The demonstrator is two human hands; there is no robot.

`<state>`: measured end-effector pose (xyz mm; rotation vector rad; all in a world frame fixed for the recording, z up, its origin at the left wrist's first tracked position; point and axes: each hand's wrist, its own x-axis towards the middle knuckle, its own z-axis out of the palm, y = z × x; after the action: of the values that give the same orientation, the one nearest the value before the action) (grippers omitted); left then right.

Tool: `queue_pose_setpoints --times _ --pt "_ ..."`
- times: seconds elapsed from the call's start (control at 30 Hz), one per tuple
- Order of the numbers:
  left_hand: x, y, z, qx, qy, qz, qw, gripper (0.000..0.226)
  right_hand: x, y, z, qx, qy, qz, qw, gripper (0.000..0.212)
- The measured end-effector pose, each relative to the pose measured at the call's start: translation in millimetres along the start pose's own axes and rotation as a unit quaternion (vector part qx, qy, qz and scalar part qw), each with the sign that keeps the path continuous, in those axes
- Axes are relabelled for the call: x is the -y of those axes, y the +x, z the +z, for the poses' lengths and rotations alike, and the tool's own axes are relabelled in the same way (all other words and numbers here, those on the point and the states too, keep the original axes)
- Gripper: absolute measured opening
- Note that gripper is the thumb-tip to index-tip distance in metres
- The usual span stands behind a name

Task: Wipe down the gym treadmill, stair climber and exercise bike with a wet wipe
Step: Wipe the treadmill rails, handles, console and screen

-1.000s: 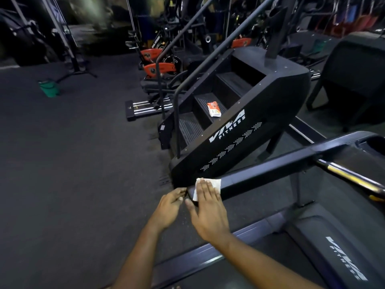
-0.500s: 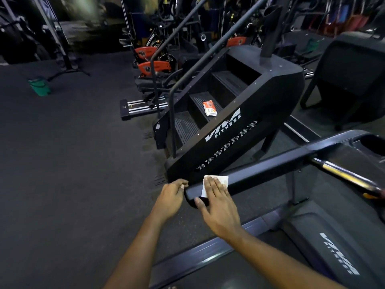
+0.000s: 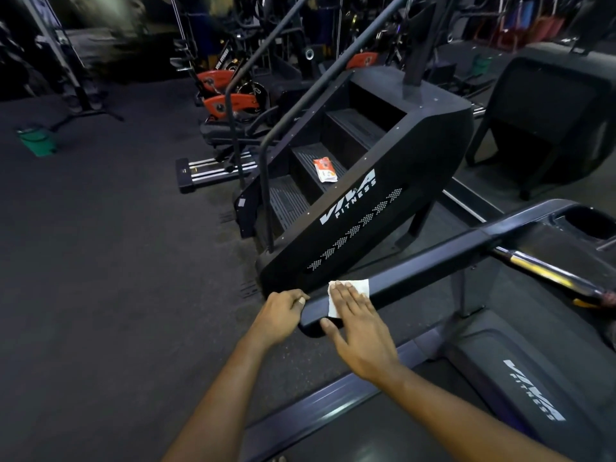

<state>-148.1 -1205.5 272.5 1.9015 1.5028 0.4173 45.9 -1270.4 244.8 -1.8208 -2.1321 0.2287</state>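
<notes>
Dark gym flooring (image 3: 116,261) surrounds me as my right hand (image 3: 360,331), fingers straight and together, presses the wet wipe (image 3: 358,288) flat on the treadmill handrail (image 3: 433,261), my left hand (image 3: 280,315) curled round its tip at nine o'clock to steady it; the stair climber (image 3: 383,195), wipes packet (image 3: 325,169) on a step, crowds twelve o'clock.

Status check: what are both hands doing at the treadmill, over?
Right hand flat on wipe, pressing treadmill handrail. Left hand grips its end. Nothing on rail ahead.

You've got VIVA FITNESS in white on the stair climber (image 3: 348,201) side panel | VIVA FITNESS again on your treadmill (image 3: 533,391) hood | wipe packet (image 3: 325,170) print unreadable
</notes>
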Motion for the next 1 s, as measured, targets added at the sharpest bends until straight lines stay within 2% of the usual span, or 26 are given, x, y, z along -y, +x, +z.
queue_pose_setpoints --times 0.03,0.13,0.27,0.37,0.43,0.5,0.6,0.67,0.73,0.83,0.93,1.0 --pt "0.3 0.3 0.0 0.002 0.000 -0.002 1.000 0.029 -5.1 0.5 -1.1 -0.006 -0.014 -0.001 1.000 0.070" --pt "-0.8 1.7 0.9 -0.001 0.008 0.000 1.000 0.027 -5.6 6.3 -4.9 -0.030 -0.009 0.091 0.995 0.071" --pt "1.9 4.1 2.8 -0.018 0.024 -0.002 1.000 0.023 -1.9 -0.9 0.9 -0.001 -0.004 0.019 1.000 0.071" --pt "0.2 6.8 5.1 -0.028 0.031 -0.003 0.999 0.022 -4.1 5.0 -2.3 -0.032 0.008 0.087 0.996 0.074" --pt "-0.9 6.4 6.0 -0.032 0.042 -0.003 0.999 0.020 -1.3 3.9 0.8 -0.013 0.025 0.066 0.997 0.075" --pt "-1.7 10.1 4.1 -0.006 0.058 0.011 0.998 0.020 -9.6 4.7 -1.2 0.000 0.021 0.035 0.999 0.071" --pt "-11.0 19.9 1.3 0.065 0.065 0.043 0.995 0.032 -18.6 10.6 -7.4 -0.035 0.034 0.100 0.994 0.074" --pt "-18.6 23.7 2.9 0.086 0.060 0.059 0.993 0.039 -17.0 8.2 -5.9 -0.020 0.035 0.073 0.997 0.073" --pt "-22.3 25.1 7.0 0.079 0.056 0.065 0.993 0.039 -25.5 7.1 -8.4 -0.005 0.009 0.042 0.999 0.070" --pt "-21.0 24.1 14.5 0.046 0.047 0.049 0.997 0.035 -38.6 13.3 -16.5 -0.037 0.024 0.116 0.992 0.075" --pt "-15.3 23.8 19.6 0.026 0.048 0.030 0.998 0.036 -35.8 9.1 -12.1 -0.009 0.013 0.060 0.998 0.076" --pt "-14.2 26.3 19.9 0.026 0.049 0.027 0.998 0.036 -41.5 10.1 -12.2 -0.021 0.008 0.080 0.997 0.075"
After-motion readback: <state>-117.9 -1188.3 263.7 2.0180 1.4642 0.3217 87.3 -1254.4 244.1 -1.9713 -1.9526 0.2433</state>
